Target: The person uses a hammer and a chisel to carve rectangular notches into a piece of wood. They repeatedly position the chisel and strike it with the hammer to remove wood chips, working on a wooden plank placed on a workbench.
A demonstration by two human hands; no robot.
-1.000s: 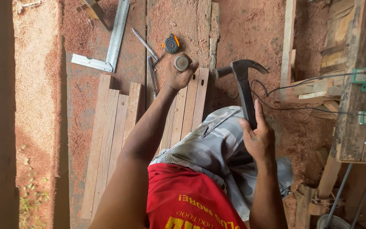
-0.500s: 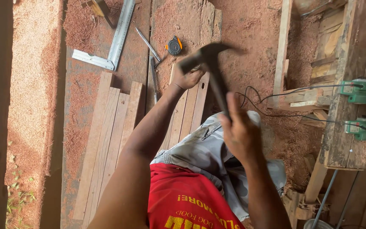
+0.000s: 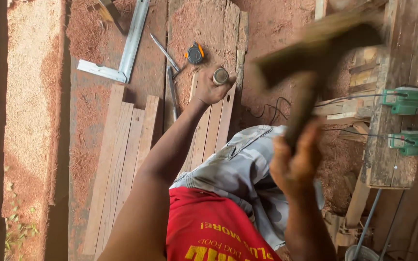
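The left hand (image 3: 211, 87) grips a chisel (image 3: 220, 76) upright, steadying it on the planks (image 3: 214, 130). The right hand (image 3: 293, 164) is clenched around a blurred hammer (image 3: 310, 63) raised above it.

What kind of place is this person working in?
Most likely a rough carpentry workshop. Sawdust covers the floor, cut wooden planks lie in a row, and a metal square and tape measure sit nearby.

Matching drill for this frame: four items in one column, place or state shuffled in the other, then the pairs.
1. hammer
2. chisel
3. tape measure
4. steel square

a. lying by the upper left boards
b. gripped upright in the left hand
c. blurred, raised in the right hand
d. on the ground just beyond the left hand

Pairs: 1-c, 2-b, 3-d, 4-a
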